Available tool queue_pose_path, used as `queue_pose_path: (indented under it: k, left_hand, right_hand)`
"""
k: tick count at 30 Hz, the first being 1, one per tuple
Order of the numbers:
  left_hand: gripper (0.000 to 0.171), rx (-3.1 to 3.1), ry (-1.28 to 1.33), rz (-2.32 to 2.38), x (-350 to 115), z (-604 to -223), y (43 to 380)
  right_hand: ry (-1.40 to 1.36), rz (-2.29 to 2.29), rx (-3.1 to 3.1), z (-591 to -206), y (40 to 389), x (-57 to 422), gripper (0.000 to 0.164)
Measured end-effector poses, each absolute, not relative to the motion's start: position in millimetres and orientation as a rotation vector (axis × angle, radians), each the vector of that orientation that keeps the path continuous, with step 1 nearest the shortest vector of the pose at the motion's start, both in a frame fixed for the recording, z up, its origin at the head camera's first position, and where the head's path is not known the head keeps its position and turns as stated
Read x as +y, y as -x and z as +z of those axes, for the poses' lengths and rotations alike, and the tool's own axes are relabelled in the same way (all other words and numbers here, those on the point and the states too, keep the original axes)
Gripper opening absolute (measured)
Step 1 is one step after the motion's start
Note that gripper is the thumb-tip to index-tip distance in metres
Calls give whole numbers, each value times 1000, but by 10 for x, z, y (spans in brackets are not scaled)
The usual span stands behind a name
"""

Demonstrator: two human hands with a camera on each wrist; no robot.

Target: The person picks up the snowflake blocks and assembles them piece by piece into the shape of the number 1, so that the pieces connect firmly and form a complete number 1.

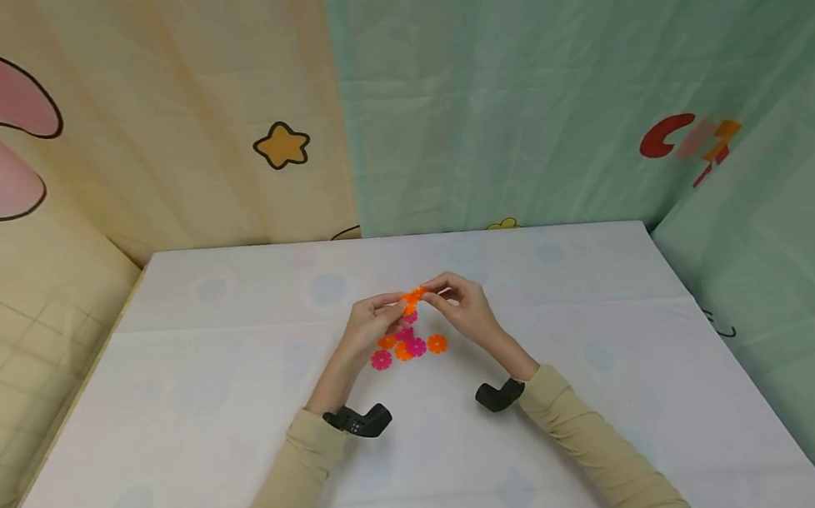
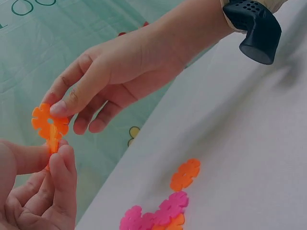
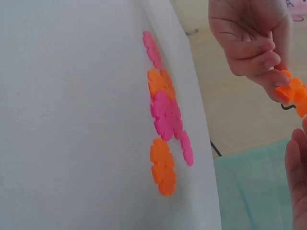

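Observation:
My left hand (image 1: 370,323) and right hand (image 1: 468,307) meet over the table's middle. In the left wrist view, the right thumb and forefinger pinch an orange flower-shaped plastic disc (image 2: 42,120) by its upper edge. Just below it, another orange flower disc (image 2: 53,140) stands edge-on against it, held between the left thumb and fingers. Both discs are notched round the rim. Several loose flower discs lie under the hands, among them a pink one (image 1: 381,360) at the left and an orange one (image 1: 436,344) at the right. Part of the pile is hidden behind the left hand.
A white cloth with pale spots covers the table (image 1: 203,378). Patterned curtains (image 1: 510,91) hang behind it and along both sides. Each wrist wears a black camera mount (image 1: 366,420). The loose pink discs (image 3: 165,115) and orange discs (image 3: 163,167) overlap in a small cluster.

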State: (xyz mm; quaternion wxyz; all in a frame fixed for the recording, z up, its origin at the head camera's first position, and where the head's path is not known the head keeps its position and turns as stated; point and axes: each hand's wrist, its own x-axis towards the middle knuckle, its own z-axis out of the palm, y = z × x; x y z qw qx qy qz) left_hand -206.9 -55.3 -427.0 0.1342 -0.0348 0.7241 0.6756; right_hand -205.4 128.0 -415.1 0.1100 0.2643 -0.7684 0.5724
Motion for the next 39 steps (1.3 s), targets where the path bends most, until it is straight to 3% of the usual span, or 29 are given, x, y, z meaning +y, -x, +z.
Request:
queue_pose_path:
  k: [16,26,33,39]
  left_hand:
    - [32,2356,-238,1843,-660,-4254,1975]
    - [30,2451,-163,1827,-667,-4321,1956]
    - [29,2558,-127,1786,-744,-4333,1924]
    - [28,2629,-84,1730,-810,-4328,1922]
  right_hand:
    - [-703,1494,-2317,-4061,1995,1197,13]
    - [-700,1487,-2387,-4019,1943,1115,16]
    - [-645,1487,-2466,-4410,2170,1270,23]
    - [-576,1505,-2568,-4453,2157,1359,24]
